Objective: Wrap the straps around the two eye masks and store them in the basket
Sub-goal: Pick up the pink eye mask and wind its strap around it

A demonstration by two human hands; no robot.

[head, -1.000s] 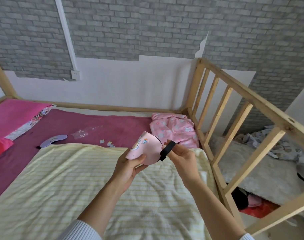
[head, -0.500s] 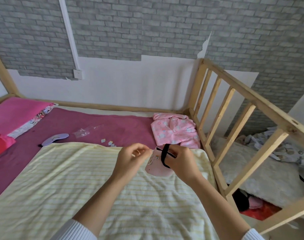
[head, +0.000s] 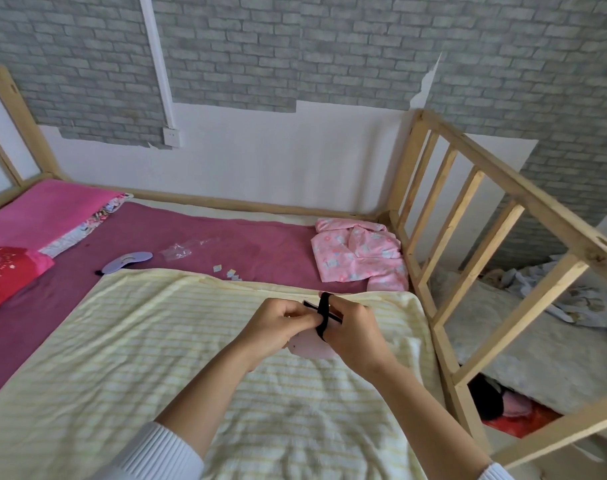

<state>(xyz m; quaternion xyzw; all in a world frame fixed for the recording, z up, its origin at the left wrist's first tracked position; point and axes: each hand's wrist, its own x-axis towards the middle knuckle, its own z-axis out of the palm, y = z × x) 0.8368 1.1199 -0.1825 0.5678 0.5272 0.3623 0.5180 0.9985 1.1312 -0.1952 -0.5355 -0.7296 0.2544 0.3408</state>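
A pink eye mask (head: 310,348) hangs folded between both hands above the yellow striped blanket (head: 163,358), mostly hidden behind them. Its black strap (head: 323,315) loops over the fingers of my right hand (head: 354,332), which grips the mask's right side. Pinching the mask and the strap from the left is my left hand (head: 277,325). A second, purple eye mask (head: 126,262) lies flat on the maroon sheet at the far left. No basket is in view.
A pink patterned garment (head: 360,254) lies bunched by the wooden bed rail (head: 468,258) on the right. A clear plastic bag (head: 184,249) and small paper bits (head: 231,271) rest on the maroon sheet. Pink and red pillows (head: 14,268) sit at the left.
The hands have lowered the pink mask from chest height toward the blanket and folded it. The strap has gone from held at the mask's edge to looped around the right fingers.
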